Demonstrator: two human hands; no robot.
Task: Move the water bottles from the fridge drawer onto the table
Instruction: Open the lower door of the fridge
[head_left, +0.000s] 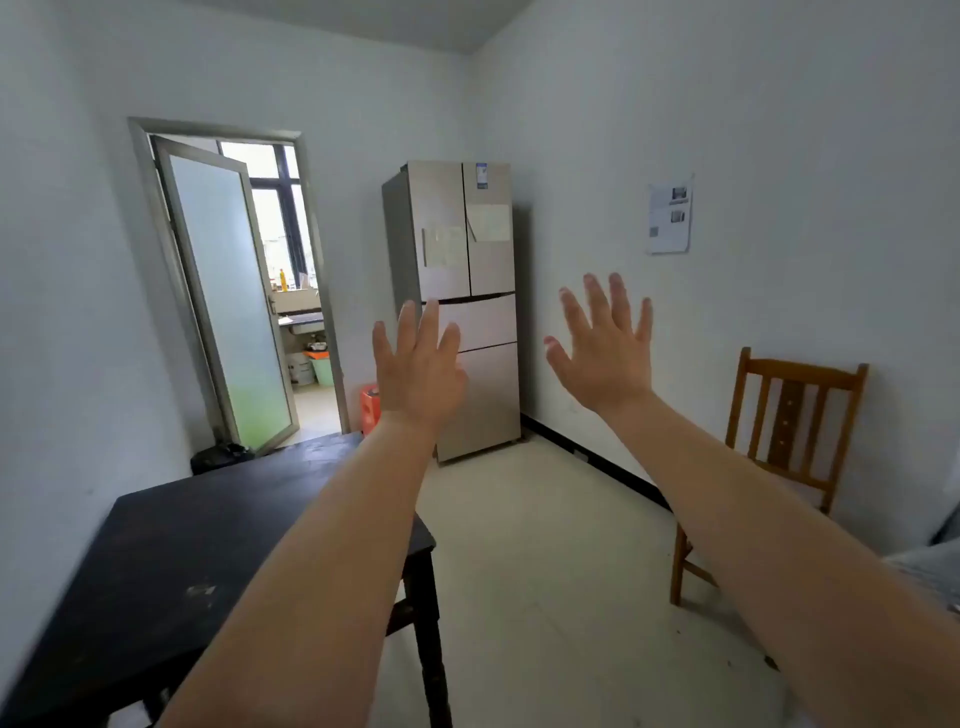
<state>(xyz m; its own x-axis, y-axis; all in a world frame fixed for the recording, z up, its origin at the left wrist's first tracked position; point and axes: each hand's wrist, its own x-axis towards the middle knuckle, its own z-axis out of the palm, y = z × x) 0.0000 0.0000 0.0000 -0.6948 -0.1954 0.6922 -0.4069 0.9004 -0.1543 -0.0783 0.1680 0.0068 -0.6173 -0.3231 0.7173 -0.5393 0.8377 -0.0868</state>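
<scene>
Head view has you standing back in a plain white room, so nothing's started yet as far as I can tell. Biggest thing ahead is the fridge (467, 306), parked in the far corner with its upper doors and both lower drawers closed. The water bottles aren't visible at all; they're presumably inside one of those drawers, and you can't tell which from here. The dark bench (171, 545) sits low on your side, well apart from the fridge, its far right corner poking toward the walkway. A wooden chair (779, 441) stands against the wall across from it.

Your left hand (418, 371) and right hand (605, 348) are both raised, fingers spread wide, gripping nothing and apart from each other.

Stuff I'd watch for:
- You could easily pull the wrong drawer first, since both fronts look alike.
- That bench corner is right on your route back, so it could catch your hip while you're carrying bottles.
- Cold bottles may be slick, so don't grab too many at once.
</scene>
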